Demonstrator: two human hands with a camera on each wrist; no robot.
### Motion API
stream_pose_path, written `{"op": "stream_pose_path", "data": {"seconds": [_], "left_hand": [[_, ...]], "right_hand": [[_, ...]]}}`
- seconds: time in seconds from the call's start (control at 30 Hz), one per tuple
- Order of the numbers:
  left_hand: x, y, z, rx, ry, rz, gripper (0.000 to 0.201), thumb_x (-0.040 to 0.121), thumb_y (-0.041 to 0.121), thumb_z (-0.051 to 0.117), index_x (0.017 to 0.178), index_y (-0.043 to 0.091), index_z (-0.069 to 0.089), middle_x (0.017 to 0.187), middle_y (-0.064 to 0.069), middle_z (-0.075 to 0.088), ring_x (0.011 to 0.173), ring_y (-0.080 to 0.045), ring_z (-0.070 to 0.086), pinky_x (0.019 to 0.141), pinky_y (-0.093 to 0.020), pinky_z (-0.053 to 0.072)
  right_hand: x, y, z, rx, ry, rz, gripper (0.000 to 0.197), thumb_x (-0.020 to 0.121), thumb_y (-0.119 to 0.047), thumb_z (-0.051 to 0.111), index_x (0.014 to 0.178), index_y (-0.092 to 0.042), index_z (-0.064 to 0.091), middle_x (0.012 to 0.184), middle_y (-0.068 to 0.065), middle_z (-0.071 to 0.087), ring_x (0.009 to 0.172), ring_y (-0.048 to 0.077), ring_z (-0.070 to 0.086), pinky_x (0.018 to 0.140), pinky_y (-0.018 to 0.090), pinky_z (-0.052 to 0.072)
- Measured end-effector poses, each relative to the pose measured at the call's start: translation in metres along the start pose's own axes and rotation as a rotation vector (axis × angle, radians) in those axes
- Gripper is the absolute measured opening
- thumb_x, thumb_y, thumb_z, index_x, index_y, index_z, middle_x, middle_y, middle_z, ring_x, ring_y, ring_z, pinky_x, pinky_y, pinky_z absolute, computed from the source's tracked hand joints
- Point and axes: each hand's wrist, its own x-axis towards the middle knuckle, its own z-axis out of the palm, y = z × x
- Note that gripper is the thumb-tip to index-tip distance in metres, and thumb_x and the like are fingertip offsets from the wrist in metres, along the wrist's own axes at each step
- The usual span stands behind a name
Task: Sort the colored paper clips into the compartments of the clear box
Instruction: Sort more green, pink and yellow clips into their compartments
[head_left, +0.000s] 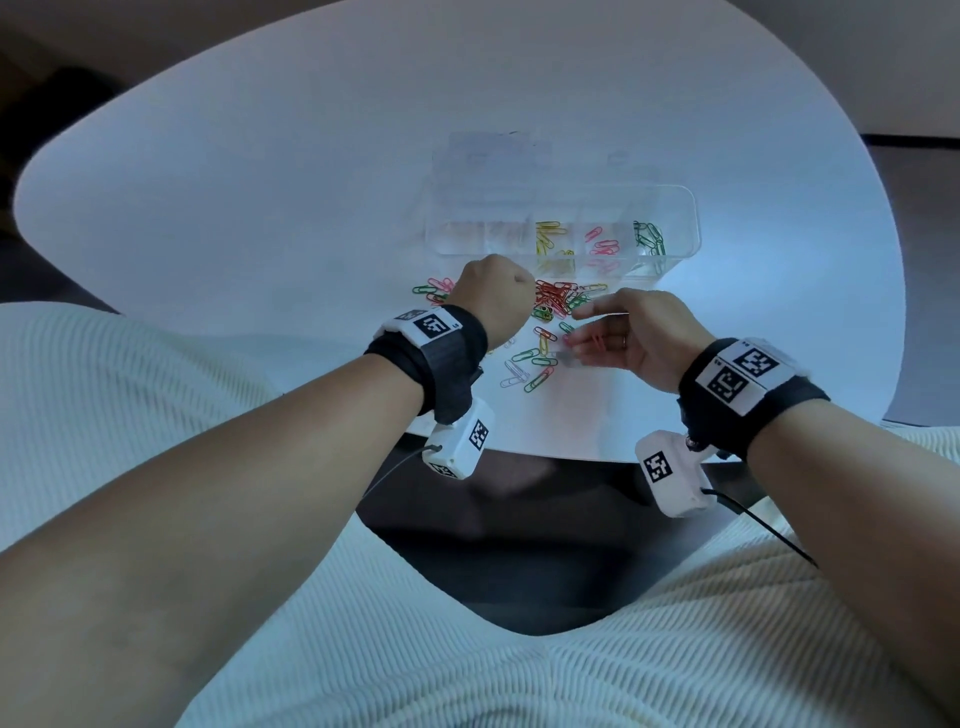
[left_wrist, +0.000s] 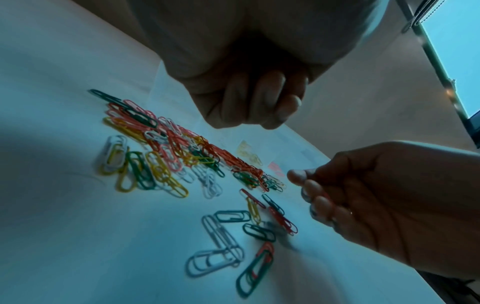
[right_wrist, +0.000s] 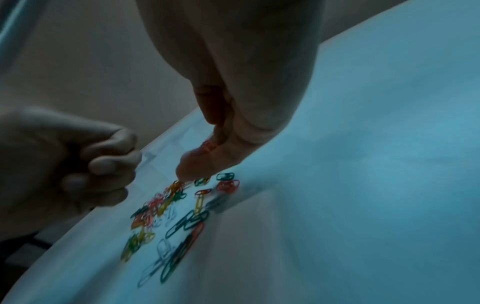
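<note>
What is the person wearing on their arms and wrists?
Each bare forearm has a black wrist strap carrying white tags printed with black square codes. A small white camera box hangs under each wrist, trailing a thin black cable. The right hand wears a ring.

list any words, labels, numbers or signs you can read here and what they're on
No words, brands or numbers can be read.
Black wristband on the left wrist: white tag with a black square marker pattern, no letters.
Black wristband on the right wrist: two such marker tags; tiny print beside them is too small to read.
White wrist camera housings: marker squares only.
Clear plastic compartment box: no label visible.
</note>
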Motion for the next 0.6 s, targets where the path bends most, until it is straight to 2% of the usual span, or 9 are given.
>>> {"op": "stream_pose_path", "data": {"seconds": [0.07,0.1,0.17,0.23,0.27,0.33,0.43,0.5,0.6], "left_hand": [[-0.003,0.001,-0.001,0.038,-0.020,0.001,0.030,0.076,-0.003,0.038,0.051,0.011,0.047,0.055,-0.007,0.043,0.052,-0.020,0.038,0.051,-0.020,0.034],[-0.005,0.001,-0.001,0.052,-0.035,0.001,0.032,0.075,-0.006,0.039,0.051,0.013,0.050,0.054,-0.002,0.047,0.050,-0.016,0.041,0.049,-0.018,0.034],[-0.007,0.000,0.001,0.084,-0.085,0.015,0.036,0.073,-0.012,0.038,0.057,0.016,0.053,0.058,0.007,0.049,0.056,-0.008,0.045,0.050,-0.018,0.034],[-0.011,-0.002,0.006,0.140,-0.154,0.052,0.039,0.072,-0.016,0.034,0.065,0.015,0.056,0.063,0.010,0.049,0.063,-0.013,0.045,0.054,-0.019,0.034],[-0.012,-0.003,0.010,0.170,-0.189,0.072,0.039,0.073,-0.016,0.034,0.069,0.014,0.057,0.065,0.010,0.049,0.066,-0.015,0.045,0.054,-0.019,0.034],[-0.017,-0.003,0.018,0.222,-0.245,0.092,0.037,0.075,-0.015,0.034,0.075,0.013,0.057,0.069,0.010,0.050,0.071,-0.016,0.045,0.054,-0.018,0.032],[-0.020,-0.005,0.025,0.291,-0.255,0.100,0.025,0.078,-0.007,0.043,0.081,0.015,0.055,0.071,0.011,0.046,0.072,-0.016,0.043,0.052,-0.019,0.028],[-0.021,-0.009,0.028,0.340,-0.218,0.106,0.014,0.080,0.005,0.052,0.082,0.019,0.053,0.071,0.012,0.045,0.071,-0.017,0.045,0.051,-0.022,0.028],[-0.022,-0.013,0.032,0.464,-0.215,0.101,0.012,0.084,0.027,0.062,0.087,0.022,0.051,0.072,0.008,0.048,0.072,-0.020,0.049,0.057,-0.026,0.036]], "right_hand": [[-0.001,-0.002,-0.002,0.102,-0.018,0.023,0.029,0.094,-0.005,0.034,0.099,0.008,0.060,0.082,0.028,0.067,0.072,0.039,0.071,0.056,0.033,0.058],[0.000,-0.002,-0.003,0.108,-0.015,0.024,0.030,0.094,-0.005,0.034,0.099,0.007,0.060,0.080,0.027,0.067,0.071,0.038,0.070,0.056,0.033,0.058],[0.002,-0.001,-0.004,0.004,0.032,-0.002,0.028,0.093,-0.005,0.037,0.094,0.002,0.063,0.068,0.018,0.060,0.059,0.030,0.061,0.051,0.028,0.053],[0.007,0.000,-0.005,-0.311,0.106,-0.091,0.025,0.091,-0.008,0.043,0.085,-0.006,0.067,0.062,0.005,0.047,0.053,0.019,0.041,0.047,0.023,0.036],[0.008,0.001,-0.006,-0.516,0.134,-0.148,0.022,0.089,-0.011,0.048,0.083,-0.009,0.069,0.064,0.002,0.048,0.054,0.016,0.039,0.049,0.021,0.032],[0.010,0.003,-0.005,-0.902,0.177,-0.279,0.016,0.086,-0.017,0.057,0.086,-0.015,0.073,0.071,-0.007,0.056,0.062,0.011,0.048,0.051,0.020,0.033],[0.012,0.008,-0.003,-1.150,0.210,-0.365,0.009,0.084,-0.027,0.070,0.087,-0.020,0.074,0.077,-0.008,0.056,0.077,0.014,0.054,0.060,0.024,0.040],[0.014,0.014,-0.003,-1.200,0.230,-0.353,0.017,0.080,-0.039,0.076,0.086,-0.023,0.073,0.085,-0.004,0.059,0.082,0.017,0.057,0.068,0.027,0.046],[0.016,0.018,-0.003,-1.246,0.268,-0.313,0.023,0.078,-0.044,0.076,0.086,-0.023,0.073,0.088,0.002,0.066,0.076,0.023,0.063,0.064,0.028,0.046]]}}
